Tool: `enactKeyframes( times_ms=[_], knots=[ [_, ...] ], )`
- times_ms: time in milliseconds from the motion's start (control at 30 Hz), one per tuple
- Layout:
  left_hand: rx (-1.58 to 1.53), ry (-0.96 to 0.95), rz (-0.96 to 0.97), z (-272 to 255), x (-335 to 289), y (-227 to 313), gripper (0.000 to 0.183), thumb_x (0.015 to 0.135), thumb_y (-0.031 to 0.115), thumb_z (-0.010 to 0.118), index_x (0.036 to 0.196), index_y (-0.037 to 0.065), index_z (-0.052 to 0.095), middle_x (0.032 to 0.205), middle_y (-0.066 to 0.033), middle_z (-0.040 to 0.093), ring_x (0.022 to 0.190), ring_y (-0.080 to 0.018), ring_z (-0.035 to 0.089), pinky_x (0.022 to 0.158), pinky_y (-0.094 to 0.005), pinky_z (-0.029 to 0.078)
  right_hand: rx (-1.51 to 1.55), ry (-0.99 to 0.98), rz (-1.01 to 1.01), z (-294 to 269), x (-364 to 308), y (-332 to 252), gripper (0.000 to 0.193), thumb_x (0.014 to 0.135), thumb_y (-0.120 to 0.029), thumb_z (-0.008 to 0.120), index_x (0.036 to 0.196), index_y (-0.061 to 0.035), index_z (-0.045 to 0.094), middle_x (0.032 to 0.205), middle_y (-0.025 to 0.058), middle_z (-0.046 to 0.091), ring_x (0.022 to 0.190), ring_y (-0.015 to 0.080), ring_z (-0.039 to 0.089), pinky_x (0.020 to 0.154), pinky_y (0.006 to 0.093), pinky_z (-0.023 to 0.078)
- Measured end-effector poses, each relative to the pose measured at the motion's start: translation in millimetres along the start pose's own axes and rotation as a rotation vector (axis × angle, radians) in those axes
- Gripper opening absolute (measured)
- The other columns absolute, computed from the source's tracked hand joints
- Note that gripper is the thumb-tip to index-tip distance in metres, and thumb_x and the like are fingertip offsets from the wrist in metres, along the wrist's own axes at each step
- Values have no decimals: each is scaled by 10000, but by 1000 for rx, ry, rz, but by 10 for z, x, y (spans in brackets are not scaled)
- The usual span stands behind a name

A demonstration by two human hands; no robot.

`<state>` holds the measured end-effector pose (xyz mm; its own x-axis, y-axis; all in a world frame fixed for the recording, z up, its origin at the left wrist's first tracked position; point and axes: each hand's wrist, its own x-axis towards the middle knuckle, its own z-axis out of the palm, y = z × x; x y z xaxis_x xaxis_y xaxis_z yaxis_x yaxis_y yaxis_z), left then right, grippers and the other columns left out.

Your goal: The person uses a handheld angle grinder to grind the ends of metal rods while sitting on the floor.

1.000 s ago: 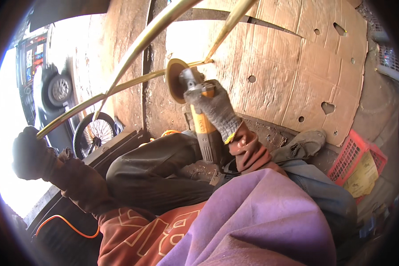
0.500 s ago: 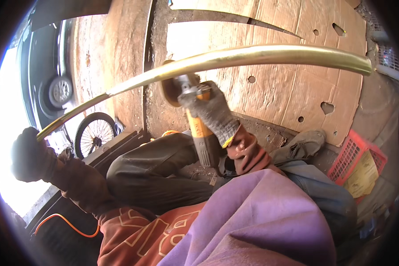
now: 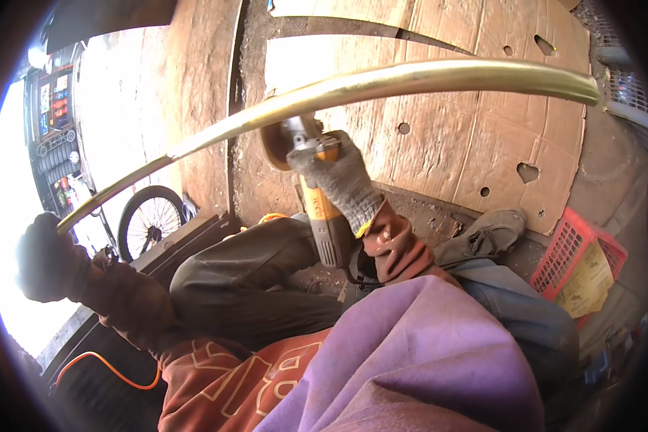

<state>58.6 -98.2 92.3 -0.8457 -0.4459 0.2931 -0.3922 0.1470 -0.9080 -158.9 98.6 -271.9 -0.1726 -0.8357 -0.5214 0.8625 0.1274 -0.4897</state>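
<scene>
A long curved brass-coloured metal tube (image 3: 381, 85) arcs across the view from lower left to upper right. My left hand (image 3: 47, 259), in a dark glove, grips its lower left end. My right hand (image 3: 342, 180), in a grey knitted glove, holds a yellow angle grinder (image 3: 322, 216). The grinder's disc (image 3: 273, 144) sits just under the tube near its middle, touching or almost touching it. My knees and a purple cloth fill the lower part of the view.
Flattened cardboard sheets (image 3: 468, 137) with holes cover the ground ahead. A red plastic crate (image 3: 576, 252) stands at the right, and a grey shoe (image 3: 486, 227) beside it. A bicycle wheel (image 3: 150, 219) and an orange cable (image 3: 101, 367) lie at the left.
The tube has turned in my left hand so that one thick bar now spans the view. The grinder has shifted slightly left and down beneath it.
</scene>
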Motion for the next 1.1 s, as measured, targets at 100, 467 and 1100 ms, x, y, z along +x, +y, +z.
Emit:
enactKeyframes(
  times_ms=[100, 467, 1100],
  knots=[
    [-7, 13, -16, 7, 29, 37, 130, 703, 39, 581, 577, 54, 554, 561, -58, 512, 473, -183, 490, 432, -309, 378, -74, 156, 52, -294, 165, 70, 405, 759, -182, 853, 1011, -21, 580, 811, 58, 676, 644, 124, 637, 583, 266, 549],
    [-53, -31, 7, 43, 9, -74, 109, 717, 32, 611, 618, 64, 580, 569, -45, 528, 485, -172, 513, 450, -286, 403, -32, 220, 55, -506, 311, 267, 324, 792, -166, 824, 991, -6, 624, 825, 88, 698, 655, 158, 665, 589, 291, 556],
    [27, 69, 30, -3, 15, -54, 138, 757, 71, 620, 630, 122, 608, 566, -10, 552, 459, -149, 513, 432, -272, 414, -12, 201, 71, -571, 303, 304, 291, 799, -184, 821, 964, -12, 654, 826, 91, 702, 664, 160, 673, 592, 287, 560]
  ],
)
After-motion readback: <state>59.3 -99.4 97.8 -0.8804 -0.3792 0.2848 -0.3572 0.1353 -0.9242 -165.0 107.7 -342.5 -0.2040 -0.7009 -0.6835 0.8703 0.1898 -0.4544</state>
